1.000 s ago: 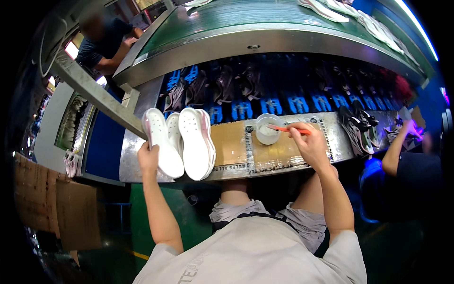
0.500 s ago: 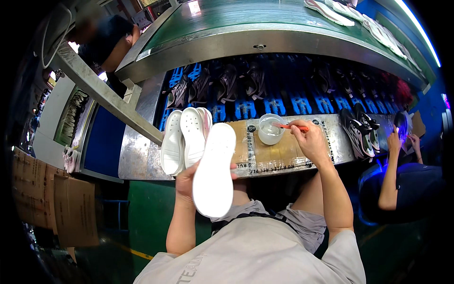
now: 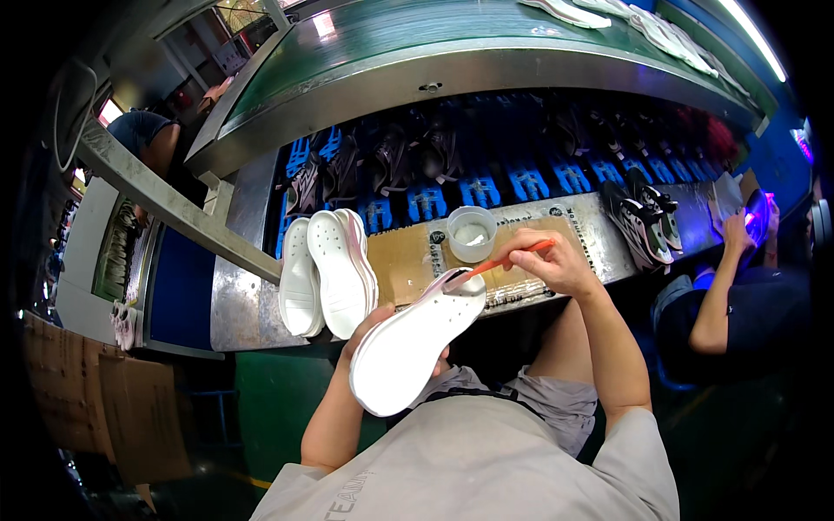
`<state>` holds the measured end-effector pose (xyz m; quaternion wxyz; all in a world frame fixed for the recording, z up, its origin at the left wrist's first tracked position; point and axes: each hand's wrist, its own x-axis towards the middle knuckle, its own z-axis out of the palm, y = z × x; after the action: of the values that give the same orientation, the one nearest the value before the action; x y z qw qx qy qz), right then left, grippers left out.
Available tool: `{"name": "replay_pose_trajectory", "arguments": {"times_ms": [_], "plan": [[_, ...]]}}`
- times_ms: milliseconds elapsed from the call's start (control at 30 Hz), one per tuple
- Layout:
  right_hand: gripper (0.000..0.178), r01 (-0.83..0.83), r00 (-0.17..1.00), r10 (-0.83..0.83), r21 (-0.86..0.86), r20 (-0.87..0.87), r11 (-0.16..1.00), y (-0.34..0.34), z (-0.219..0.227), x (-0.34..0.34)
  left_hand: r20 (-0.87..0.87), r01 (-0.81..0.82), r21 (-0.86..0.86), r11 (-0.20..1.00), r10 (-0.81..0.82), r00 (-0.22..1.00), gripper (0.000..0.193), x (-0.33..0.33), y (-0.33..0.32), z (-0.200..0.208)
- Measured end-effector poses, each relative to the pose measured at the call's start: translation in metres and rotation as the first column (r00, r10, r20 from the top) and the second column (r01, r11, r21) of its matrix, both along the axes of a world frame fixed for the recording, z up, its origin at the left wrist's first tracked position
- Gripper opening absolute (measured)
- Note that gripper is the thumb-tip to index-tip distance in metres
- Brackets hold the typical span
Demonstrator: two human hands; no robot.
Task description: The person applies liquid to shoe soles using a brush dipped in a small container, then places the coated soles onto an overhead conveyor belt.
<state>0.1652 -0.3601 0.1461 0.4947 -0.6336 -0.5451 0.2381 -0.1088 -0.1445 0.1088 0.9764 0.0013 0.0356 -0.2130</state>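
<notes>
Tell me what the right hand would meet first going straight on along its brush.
Probably the far end of the white sole held in the left hand: the orange brush in the right hand points onto it. The cup looks just off that line, but depth is hard to judge.

Printed lettering on packing tape and on a shirt front.
Small black capitals run along the clear packing-tape strips (image 3: 584,239) over the flat brown cardboard sheet (image 3: 398,265) on the grey metal workbench (image 3: 248,304), one by its near edge; round dark marks (image 3: 437,236) lie toward its far edge. Grey capitals mark the light beige fabric shirt (image 3: 486,451).
</notes>
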Motion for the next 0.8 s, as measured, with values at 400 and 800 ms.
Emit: {"name": "replay_pose_trajectory", "arguments": {"times_ms": [400, 800], "plan": [[0.02, 0.142, 0.986, -0.131, 0.112, -0.108, 0.983, 0.003, -0.009, -0.041, 0.362, -0.412, 0.638, 0.651, 0.218, 0.906, 0.092, 0.03, 0.018, 0.003], [0.014, 0.08, 0.997, -0.077, 0.095, -0.03, 0.992, -0.014, 0.013, -0.081, 0.577, -0.671, 0.736, 0.085, 0.439, 0.689, 0.097, 0.032, 0.05, 0.028]]}}
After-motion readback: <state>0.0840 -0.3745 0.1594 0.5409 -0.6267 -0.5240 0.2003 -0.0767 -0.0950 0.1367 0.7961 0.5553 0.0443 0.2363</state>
